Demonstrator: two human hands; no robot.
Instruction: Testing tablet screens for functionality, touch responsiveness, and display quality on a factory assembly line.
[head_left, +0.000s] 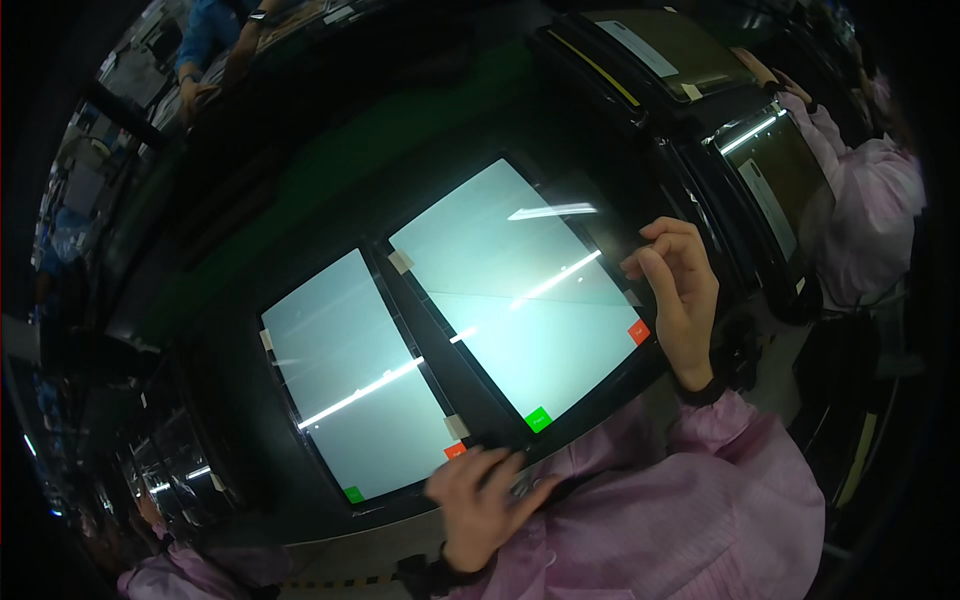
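Observation:
Two lit white display panels lie side by side, tilted, on a dark surface in front of me. The left panel has an orange square and a green square at its near corners, and so does the right panel. Pale tabs stick to the panels' edges. My left hand hovers at the near edge of the left panel, by its orange square, fingers apart and slightly blurred. Beside the right panel's right edge, my right hand is raised with loosely curled fingers, the thumb apart. Nothing shows in either hand.
At the right, a co-worker in a pink sleeve has hands by a dark panel; another dark panel lies behind it. A blue-sleeved person is at the far left. Another pink sleeve shows at the lower left.

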